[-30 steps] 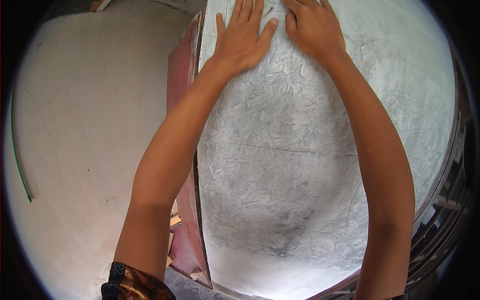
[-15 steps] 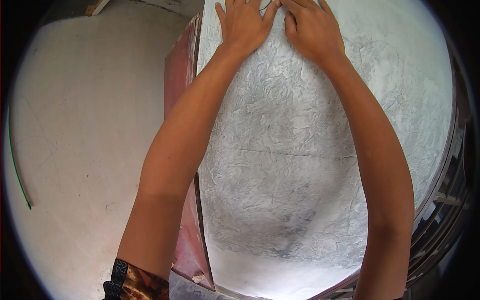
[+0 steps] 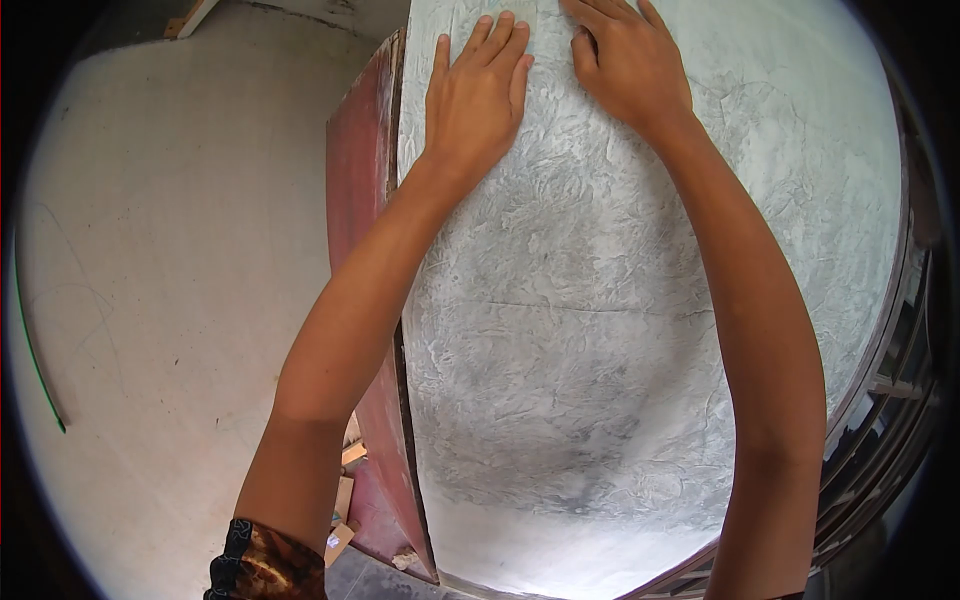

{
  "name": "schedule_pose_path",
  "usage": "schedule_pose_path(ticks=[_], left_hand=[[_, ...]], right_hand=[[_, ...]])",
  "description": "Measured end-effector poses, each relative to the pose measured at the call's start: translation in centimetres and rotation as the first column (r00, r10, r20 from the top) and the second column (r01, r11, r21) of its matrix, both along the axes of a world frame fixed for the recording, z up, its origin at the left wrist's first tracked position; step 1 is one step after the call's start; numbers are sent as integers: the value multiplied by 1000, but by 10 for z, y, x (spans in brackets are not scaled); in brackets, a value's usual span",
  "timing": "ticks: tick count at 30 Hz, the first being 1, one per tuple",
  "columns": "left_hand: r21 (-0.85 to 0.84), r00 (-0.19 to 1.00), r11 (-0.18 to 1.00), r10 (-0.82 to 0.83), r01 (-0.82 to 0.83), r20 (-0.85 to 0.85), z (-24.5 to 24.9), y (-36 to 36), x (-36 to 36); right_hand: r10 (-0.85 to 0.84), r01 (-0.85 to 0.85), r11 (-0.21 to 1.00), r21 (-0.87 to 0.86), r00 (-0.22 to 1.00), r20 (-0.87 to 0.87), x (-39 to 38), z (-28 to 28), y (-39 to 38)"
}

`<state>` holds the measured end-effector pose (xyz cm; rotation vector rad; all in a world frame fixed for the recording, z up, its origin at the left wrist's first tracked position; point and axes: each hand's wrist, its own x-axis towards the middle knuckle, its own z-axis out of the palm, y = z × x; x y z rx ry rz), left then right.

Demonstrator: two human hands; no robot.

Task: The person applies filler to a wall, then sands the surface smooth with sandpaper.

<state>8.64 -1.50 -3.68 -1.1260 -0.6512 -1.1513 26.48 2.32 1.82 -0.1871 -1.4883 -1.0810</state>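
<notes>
My left hand (image 3: 475,95) lies flat on a mottled grey-white textured sheet (image 3: 560,260), its fingers stretched out and slightly apart, with nothing in them. To its right, my right hand (image 3: 635,65) rests near the top of the view on the same sheet. Its fingers are bent and drawn together toward the left, with the thumb tucked below them. The top edge of the frame cuts off part of these fingers, so whatever they may hold cannot be made out. Fine creases and wrinkles run across the sheet between my forearms.
A reddish side panel (image 3: 358,160) drops along the sheet's left edge. Beyond it is a pale floor (image 3: 190,250) with a thin green strip (image 3: 38,365). Dark slatted bars (image 3: 885,410) stand at the right. Cardboard pieces (image 3: 340,540) lie at the lower left.
My left hand has moved down and slightly left, away from my right hand, and now lies flat. A thin dark curved line between the hands no longer shows. My right hand has barely moved.
</notes>
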Motion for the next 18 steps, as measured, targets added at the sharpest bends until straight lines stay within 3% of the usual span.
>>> schedule_pose_path(ticks=[2,5,12,15,18], left_hand=[[-140,998,988,-55,58,24,39,-2,-4],[-60,994,994,-93,96,48,76,5,-3],[-43,992,992,-113,116,62,-13,12,9],[-172,982,974,-126,150,141,41,-2,9],[-126,990,987,-88,102,112,65,8,4]], right_hand=[[-14,14,1000,0,1000,-6,0,2,-1],[-12,12,1000,7,1000,5,1,2,0],[4,-4,1000,0,1000,9,1,0,1],[2,-2,1000,6,1000,8,0,1,1],[-8,8,1000,10,1000,8,0,3,2]])
